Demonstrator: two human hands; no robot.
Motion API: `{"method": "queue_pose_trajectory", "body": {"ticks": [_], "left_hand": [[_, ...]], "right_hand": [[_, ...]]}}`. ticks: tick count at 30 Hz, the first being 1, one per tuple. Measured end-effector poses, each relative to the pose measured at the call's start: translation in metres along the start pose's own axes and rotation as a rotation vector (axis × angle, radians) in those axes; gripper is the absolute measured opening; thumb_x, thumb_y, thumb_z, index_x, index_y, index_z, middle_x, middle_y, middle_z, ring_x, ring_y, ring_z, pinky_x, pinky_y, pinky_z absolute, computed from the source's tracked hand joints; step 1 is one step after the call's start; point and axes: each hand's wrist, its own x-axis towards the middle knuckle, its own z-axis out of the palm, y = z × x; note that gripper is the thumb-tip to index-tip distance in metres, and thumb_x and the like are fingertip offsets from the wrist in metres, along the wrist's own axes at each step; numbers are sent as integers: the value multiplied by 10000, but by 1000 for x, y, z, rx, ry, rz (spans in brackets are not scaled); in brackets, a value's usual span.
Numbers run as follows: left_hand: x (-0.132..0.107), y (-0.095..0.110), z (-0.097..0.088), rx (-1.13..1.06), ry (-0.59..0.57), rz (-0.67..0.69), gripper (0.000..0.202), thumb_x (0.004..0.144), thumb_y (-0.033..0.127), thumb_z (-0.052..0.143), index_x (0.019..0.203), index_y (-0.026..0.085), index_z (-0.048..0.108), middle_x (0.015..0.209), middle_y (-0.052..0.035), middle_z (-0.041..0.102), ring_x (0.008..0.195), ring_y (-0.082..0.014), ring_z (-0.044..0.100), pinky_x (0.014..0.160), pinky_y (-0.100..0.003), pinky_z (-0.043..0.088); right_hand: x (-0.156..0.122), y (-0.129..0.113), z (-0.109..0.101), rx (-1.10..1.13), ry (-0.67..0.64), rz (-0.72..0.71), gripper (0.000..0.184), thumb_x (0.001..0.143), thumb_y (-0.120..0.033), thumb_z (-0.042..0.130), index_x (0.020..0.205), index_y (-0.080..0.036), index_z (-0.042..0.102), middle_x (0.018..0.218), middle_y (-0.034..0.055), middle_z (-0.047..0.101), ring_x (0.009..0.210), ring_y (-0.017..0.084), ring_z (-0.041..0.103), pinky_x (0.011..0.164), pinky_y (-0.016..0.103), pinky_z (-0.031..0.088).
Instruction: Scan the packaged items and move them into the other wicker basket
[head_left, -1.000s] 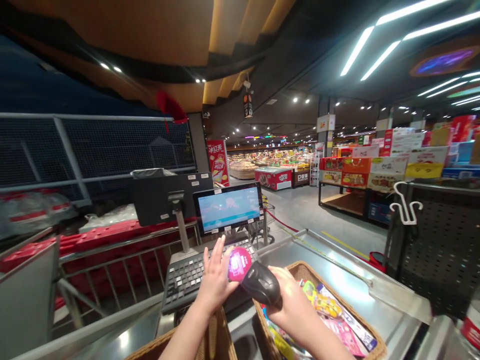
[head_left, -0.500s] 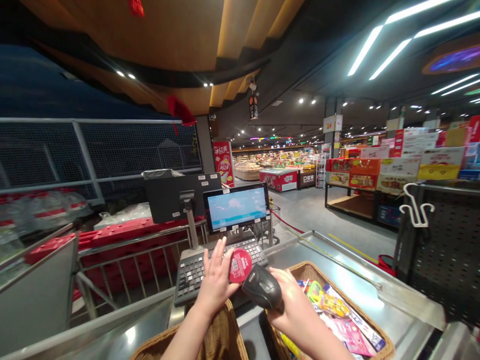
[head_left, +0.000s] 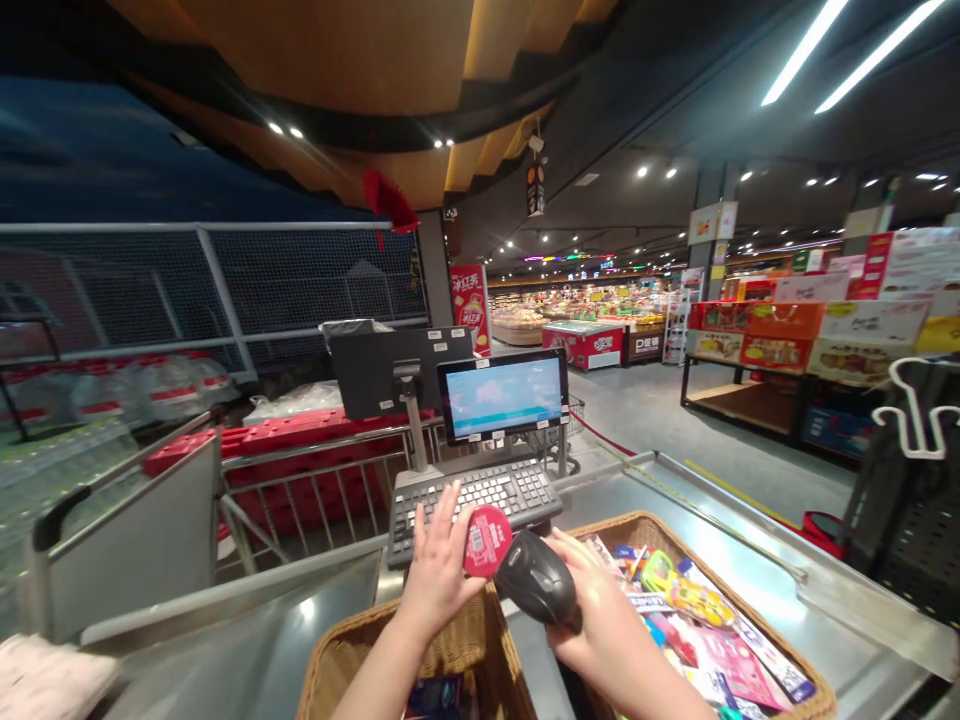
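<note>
Apparently mid-scan: left hand (head_left: 437, 570) gripping a round red package (head_left: 487, 540) upright, right hand (head_left: 596, 625) clamped around a black barcode scanner (head_left: 536, 578). Next call: package held steady before the scanner's nose.

Room for right hand (head_left: 592, 630) above wicker basket (head_left: 637, 525); POS keyboard (head_left: 476, 505) blocks straight ahead; steel railing (head_left: 322, 443) beyond it, left.

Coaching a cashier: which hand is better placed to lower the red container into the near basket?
Left, probably: the left hand holds the red container above the near basket; the right hand holds a barcode scanner.
</note>
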Motion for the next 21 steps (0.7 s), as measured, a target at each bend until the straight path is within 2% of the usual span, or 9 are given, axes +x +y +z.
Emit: {"method": "queue_pose_trajectory", "body": {"ticks": [8,14,18,21], "left_hand": [[-45,-16,-9,1,-80,-88,754,695,280,710,1375,173,403,1591,-220,225,1470,-351,232,1177,-626,119],[-83,-27,-8,-10,-145,-137,735,691,281,715,1361,179,430,1591,-212,233,1471,-353,230,1170,-635,130],[-111,-31,-4,-49,-259,-178,800,643,349,766,1358,180,452,1590,-209,240,1463,-368,245,1167,-644,140],[-129,-32,0,-78,-387,-216,873,577,398,811,1355,187,474,1596,-196,231,1466,-378,231,1173,-640,133]], "right_hand": [[-5,-15,25,17,-125,15,655,566,-76,519,1185,-248,652,1337,95,593,1386,347,398,1166,599,242],[-9,-23,44,68,-159,10,619,608,-85,557,1191,-263,662,1298,96,621,1375,355,411,1153,608,256],[-11,-28,57,82,-171,19,628,603,-72,553,1199,-241,656,1293,101,626,1361,342,430,1166,596,240],[-11,-33,64,94,-193,21,553,639,-100,567,1169,-222,669,1270,111,639,1342,339,452,1157,585,270]]}}
